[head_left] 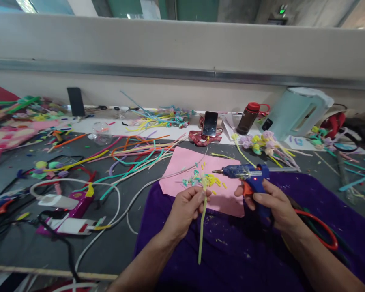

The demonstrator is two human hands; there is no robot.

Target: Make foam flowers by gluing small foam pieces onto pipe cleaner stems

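My left hand point(187, 207) pinches a pale yellow-green pipe cleaner point(202, 235), its long end hanging down towards me. The top of the stem overlaps a heap of short cut pieces, so I cannot tell what is fixed to it. In my right hand point(270, 200) is a blue hot glue gun point(251, 174) with an orange trigger and a small red light. Its nozzle points left, just above the cut pieces. Under both lies a pink sheet point(176, 166), strewn with short yellow pieces point(214, 180) and teal bits point(192, 178).
A purple cloth point(158, 227) covers the near table. Pipe cleaners point(140, 152) and a magenta power strip point(82, 200) with cables lie left. Behind stand a phone point(210, 123) on a white cable, a bottle point(247, 117), fluffy flowers point(260, 142) and a kettle point(298, 113).
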